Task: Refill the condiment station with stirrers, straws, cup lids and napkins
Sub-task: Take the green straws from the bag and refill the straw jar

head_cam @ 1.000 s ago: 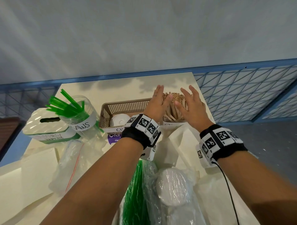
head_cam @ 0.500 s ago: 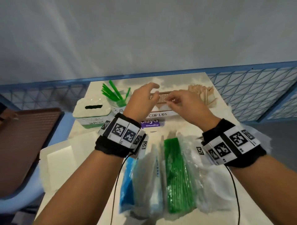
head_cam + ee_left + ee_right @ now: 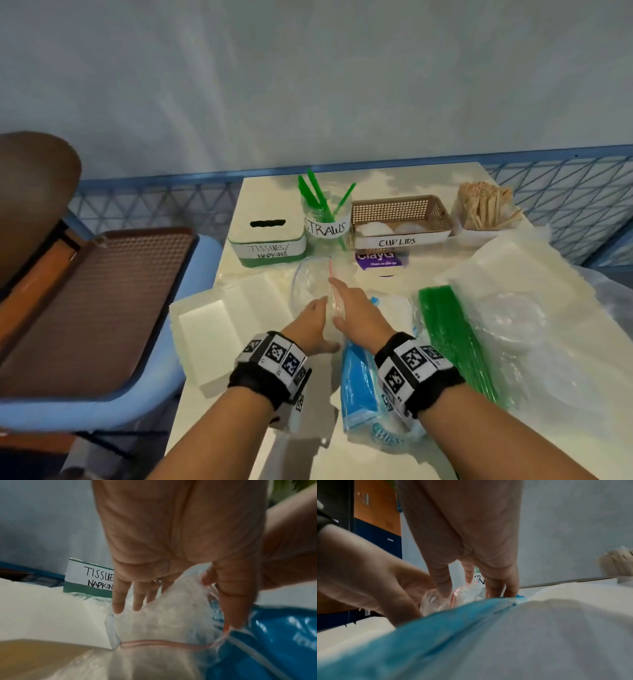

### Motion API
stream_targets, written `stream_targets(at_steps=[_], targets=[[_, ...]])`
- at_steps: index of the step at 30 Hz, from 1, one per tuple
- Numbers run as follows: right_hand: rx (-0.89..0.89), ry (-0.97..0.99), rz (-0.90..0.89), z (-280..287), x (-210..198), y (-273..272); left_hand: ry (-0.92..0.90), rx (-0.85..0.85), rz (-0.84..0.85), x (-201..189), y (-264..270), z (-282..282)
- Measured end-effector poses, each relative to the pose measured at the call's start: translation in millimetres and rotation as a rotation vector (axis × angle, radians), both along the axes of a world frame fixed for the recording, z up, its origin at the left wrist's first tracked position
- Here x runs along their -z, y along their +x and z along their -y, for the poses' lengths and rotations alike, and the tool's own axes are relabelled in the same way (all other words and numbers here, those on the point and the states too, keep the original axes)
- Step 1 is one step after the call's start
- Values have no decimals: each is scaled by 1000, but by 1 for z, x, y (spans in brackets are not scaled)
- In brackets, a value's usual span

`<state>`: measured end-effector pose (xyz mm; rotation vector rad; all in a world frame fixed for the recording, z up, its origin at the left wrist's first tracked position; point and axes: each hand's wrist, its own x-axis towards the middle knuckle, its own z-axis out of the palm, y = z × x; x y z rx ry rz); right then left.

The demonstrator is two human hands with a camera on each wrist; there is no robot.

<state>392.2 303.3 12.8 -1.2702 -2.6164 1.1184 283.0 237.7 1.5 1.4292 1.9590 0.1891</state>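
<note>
Along the far edge of the table (image 3: pixel 428 178) stand four labelled containers: a tissue box (image 3: pixel 266 244) marked for napkins, a jar (image 3: pixel 327 224) of green straws leaning up and away, a mesh basket (image 3: pixel 400 214) with two white cup lids, and a holder of upright wooden stirrers (image 3: pixel 484 207). Nearer lie a blue napkin pack (image 3: pixel 358 383) and a green straw bundle (image 3: pixel 452 339), long axis running near to far. The left wrist view alone shows the left hand (image 3: pixel 310 325) pinching a clear zip bag (image 3: pixel 313 284); the right hand (image 3: pixel 358 315), fingers extended, touches it.
</note>
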Motion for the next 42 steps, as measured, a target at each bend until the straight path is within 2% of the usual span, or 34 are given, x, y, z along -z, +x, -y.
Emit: stream_targets(at_steps=[2, 4, 8, 10, 12, 14, 16, 18, 19, 23, 24, 26, 28, 33, 36, 38, 39, 42], targets=[[11, 21, -4, -2, 2, 0, -27, 93, 57, -1, 0, 0], [64, 2, -72, -3, -1, -1, 26, 120, 70, 2, -1, 0], [127, 27, -328, -6, -19, -1, 333, -65, 81, -2, -1, -2], [143, 30, -464, -7, -33, 0, 460, -247, 161, -12, -6, -6], [102, 73, -533, -9, -42, 1, 564, -485, 363, -28, -10, -11], [-10, 123, -492, -9, -46, 3, 629, -669, 696, -45, -11, -15], [-84, 161, -461, -8, -45, 2, 642, -763, 952, -62, -12, -17], [-42, 236, -534, -12, -47, -1, 654, -758, 1077, -71, -12, -17], [-11, 265, -558, -14, -50, -4, 659, -727, 1034, -73, -11, -17], [-39, 251, -538, -23, -67, -13, 698, -531, 354, -76, -17, -16], [-48, 235, -543, -26, -72, -14, 710, -526, 262, -79, -21, -17], [-46, 194, -563, -34, -79, -16, 711, -601, 259, -83, -35, -17], [-36, 178, -583, -44, -83, -18, 703, -695, 405, -89, -47, -16], [12, 189, -597, -66, -91, -18, 696, -808, 744, -101, -66, -9], [51, 188, -608, -82, -99, -15, 759, -948, 869, -104, -82, -1], [50, 180, -609, -87, -107, -13, 782, -997, 802, -104, -95, 3], [49, 187, -614, -88, -112, -13, 775, -1017, 692, -103, -100, 5], [22, 226, -633, -88, -124, -17, 743, -1037, 140, -101, -109, 6]])
